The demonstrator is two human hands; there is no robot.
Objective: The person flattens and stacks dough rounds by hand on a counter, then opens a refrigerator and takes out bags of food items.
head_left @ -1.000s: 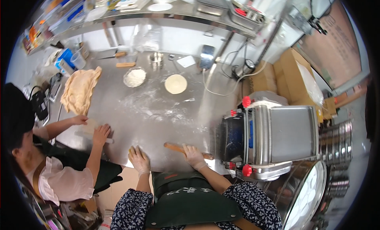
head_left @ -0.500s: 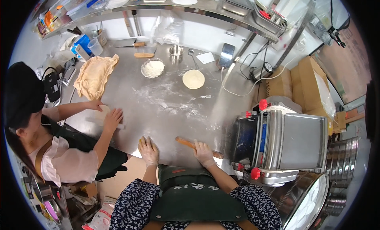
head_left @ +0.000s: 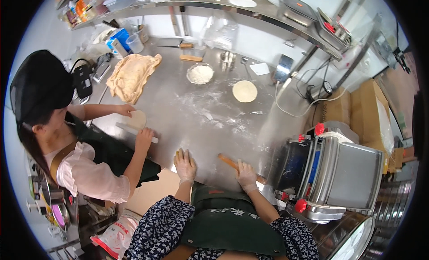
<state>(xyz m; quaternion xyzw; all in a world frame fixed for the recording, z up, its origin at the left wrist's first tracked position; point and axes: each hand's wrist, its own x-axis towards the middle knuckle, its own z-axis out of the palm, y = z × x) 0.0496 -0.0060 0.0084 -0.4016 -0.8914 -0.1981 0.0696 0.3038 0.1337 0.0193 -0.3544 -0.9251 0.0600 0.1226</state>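
My left hand (head_left: pixel 184 165), in a clear glove, rests on the steel table near its front edge, fingers spread, holding nothing. My right hand (head_left: pixel 246 174), also gloved, lies over a wooden rolling pin (head_left: pixel 227 160) near the same edge, fingers across it. Farther off lies a pale round of dough (head_left: pixel 245 91). To its left stands a bowl of white flour (head_left: pixel 200 74). On my left a co-worker's left hand (head_left: pixel 125 109) touches a flat dough round (head_left: pixel 138 120), and the co-worker's right hand (head_left: pixel 144 137) is on a white rolling pin (head_left: pixel 129 129).
A rumpled beige cloth (head_left: pixel 133 76) lies at the far left. Along the back are a wood-handled scraper (head_left: pixel 191 58), a metal cup (head_left: pixel 228 59), a spoon (head_left: pixel 246 65) and a white card (head_left: pixel 259 69). A roller machine with red knobs (head_left: pixel 330 170) stands close on my right.
The whole view has shifted, so things sit farther right. The co-worker's white rolling pin and dough round now show more plainly as the hands moved apart. My hands keep their places.
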